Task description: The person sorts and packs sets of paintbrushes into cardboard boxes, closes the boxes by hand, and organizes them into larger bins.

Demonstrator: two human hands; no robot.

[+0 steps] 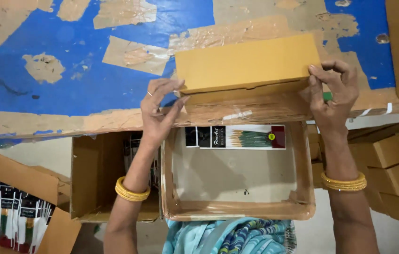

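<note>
Lap: a blue and green patterned cloth (230, 235) lay nearest the camera, under the near rim of the tray.
Tray: a shallow, worn cardboard tray (303, 207) sat just beyond the cloth, its floor mostly bare.
Tray contents: one flat pack of paintbrushes (251, 137) with green handles lay along the tray's far wall, partly under the edge of the surface.
Left carton: an open brown carton (91, 174) stood beside the tray on its left; dark printed packs showed inside, mostly hidden by the left forearm.
Far-left box: an open cardboard box (16, 176) at the lower left held a row of upright brush packs (16, 216).
Right stack: small closed brown boxes (392, 174) were piled to the right of the tray.
Left hand: the left hand (159, 113) was clamped on the left end of the tan box, thumb at its top corner and fingers pressed along the front edge.
Right hand: the right hand (333, 91) pinched the right end of the same box, fingertips curled over the top corner.
Tan box: a flat, closed tan box (246, 63) lay between both hands on the front edge of the surface, above the tray.
Surface: the blue painted surface (68, 80) was worn, with patches of brown tape and bare board.
</note>
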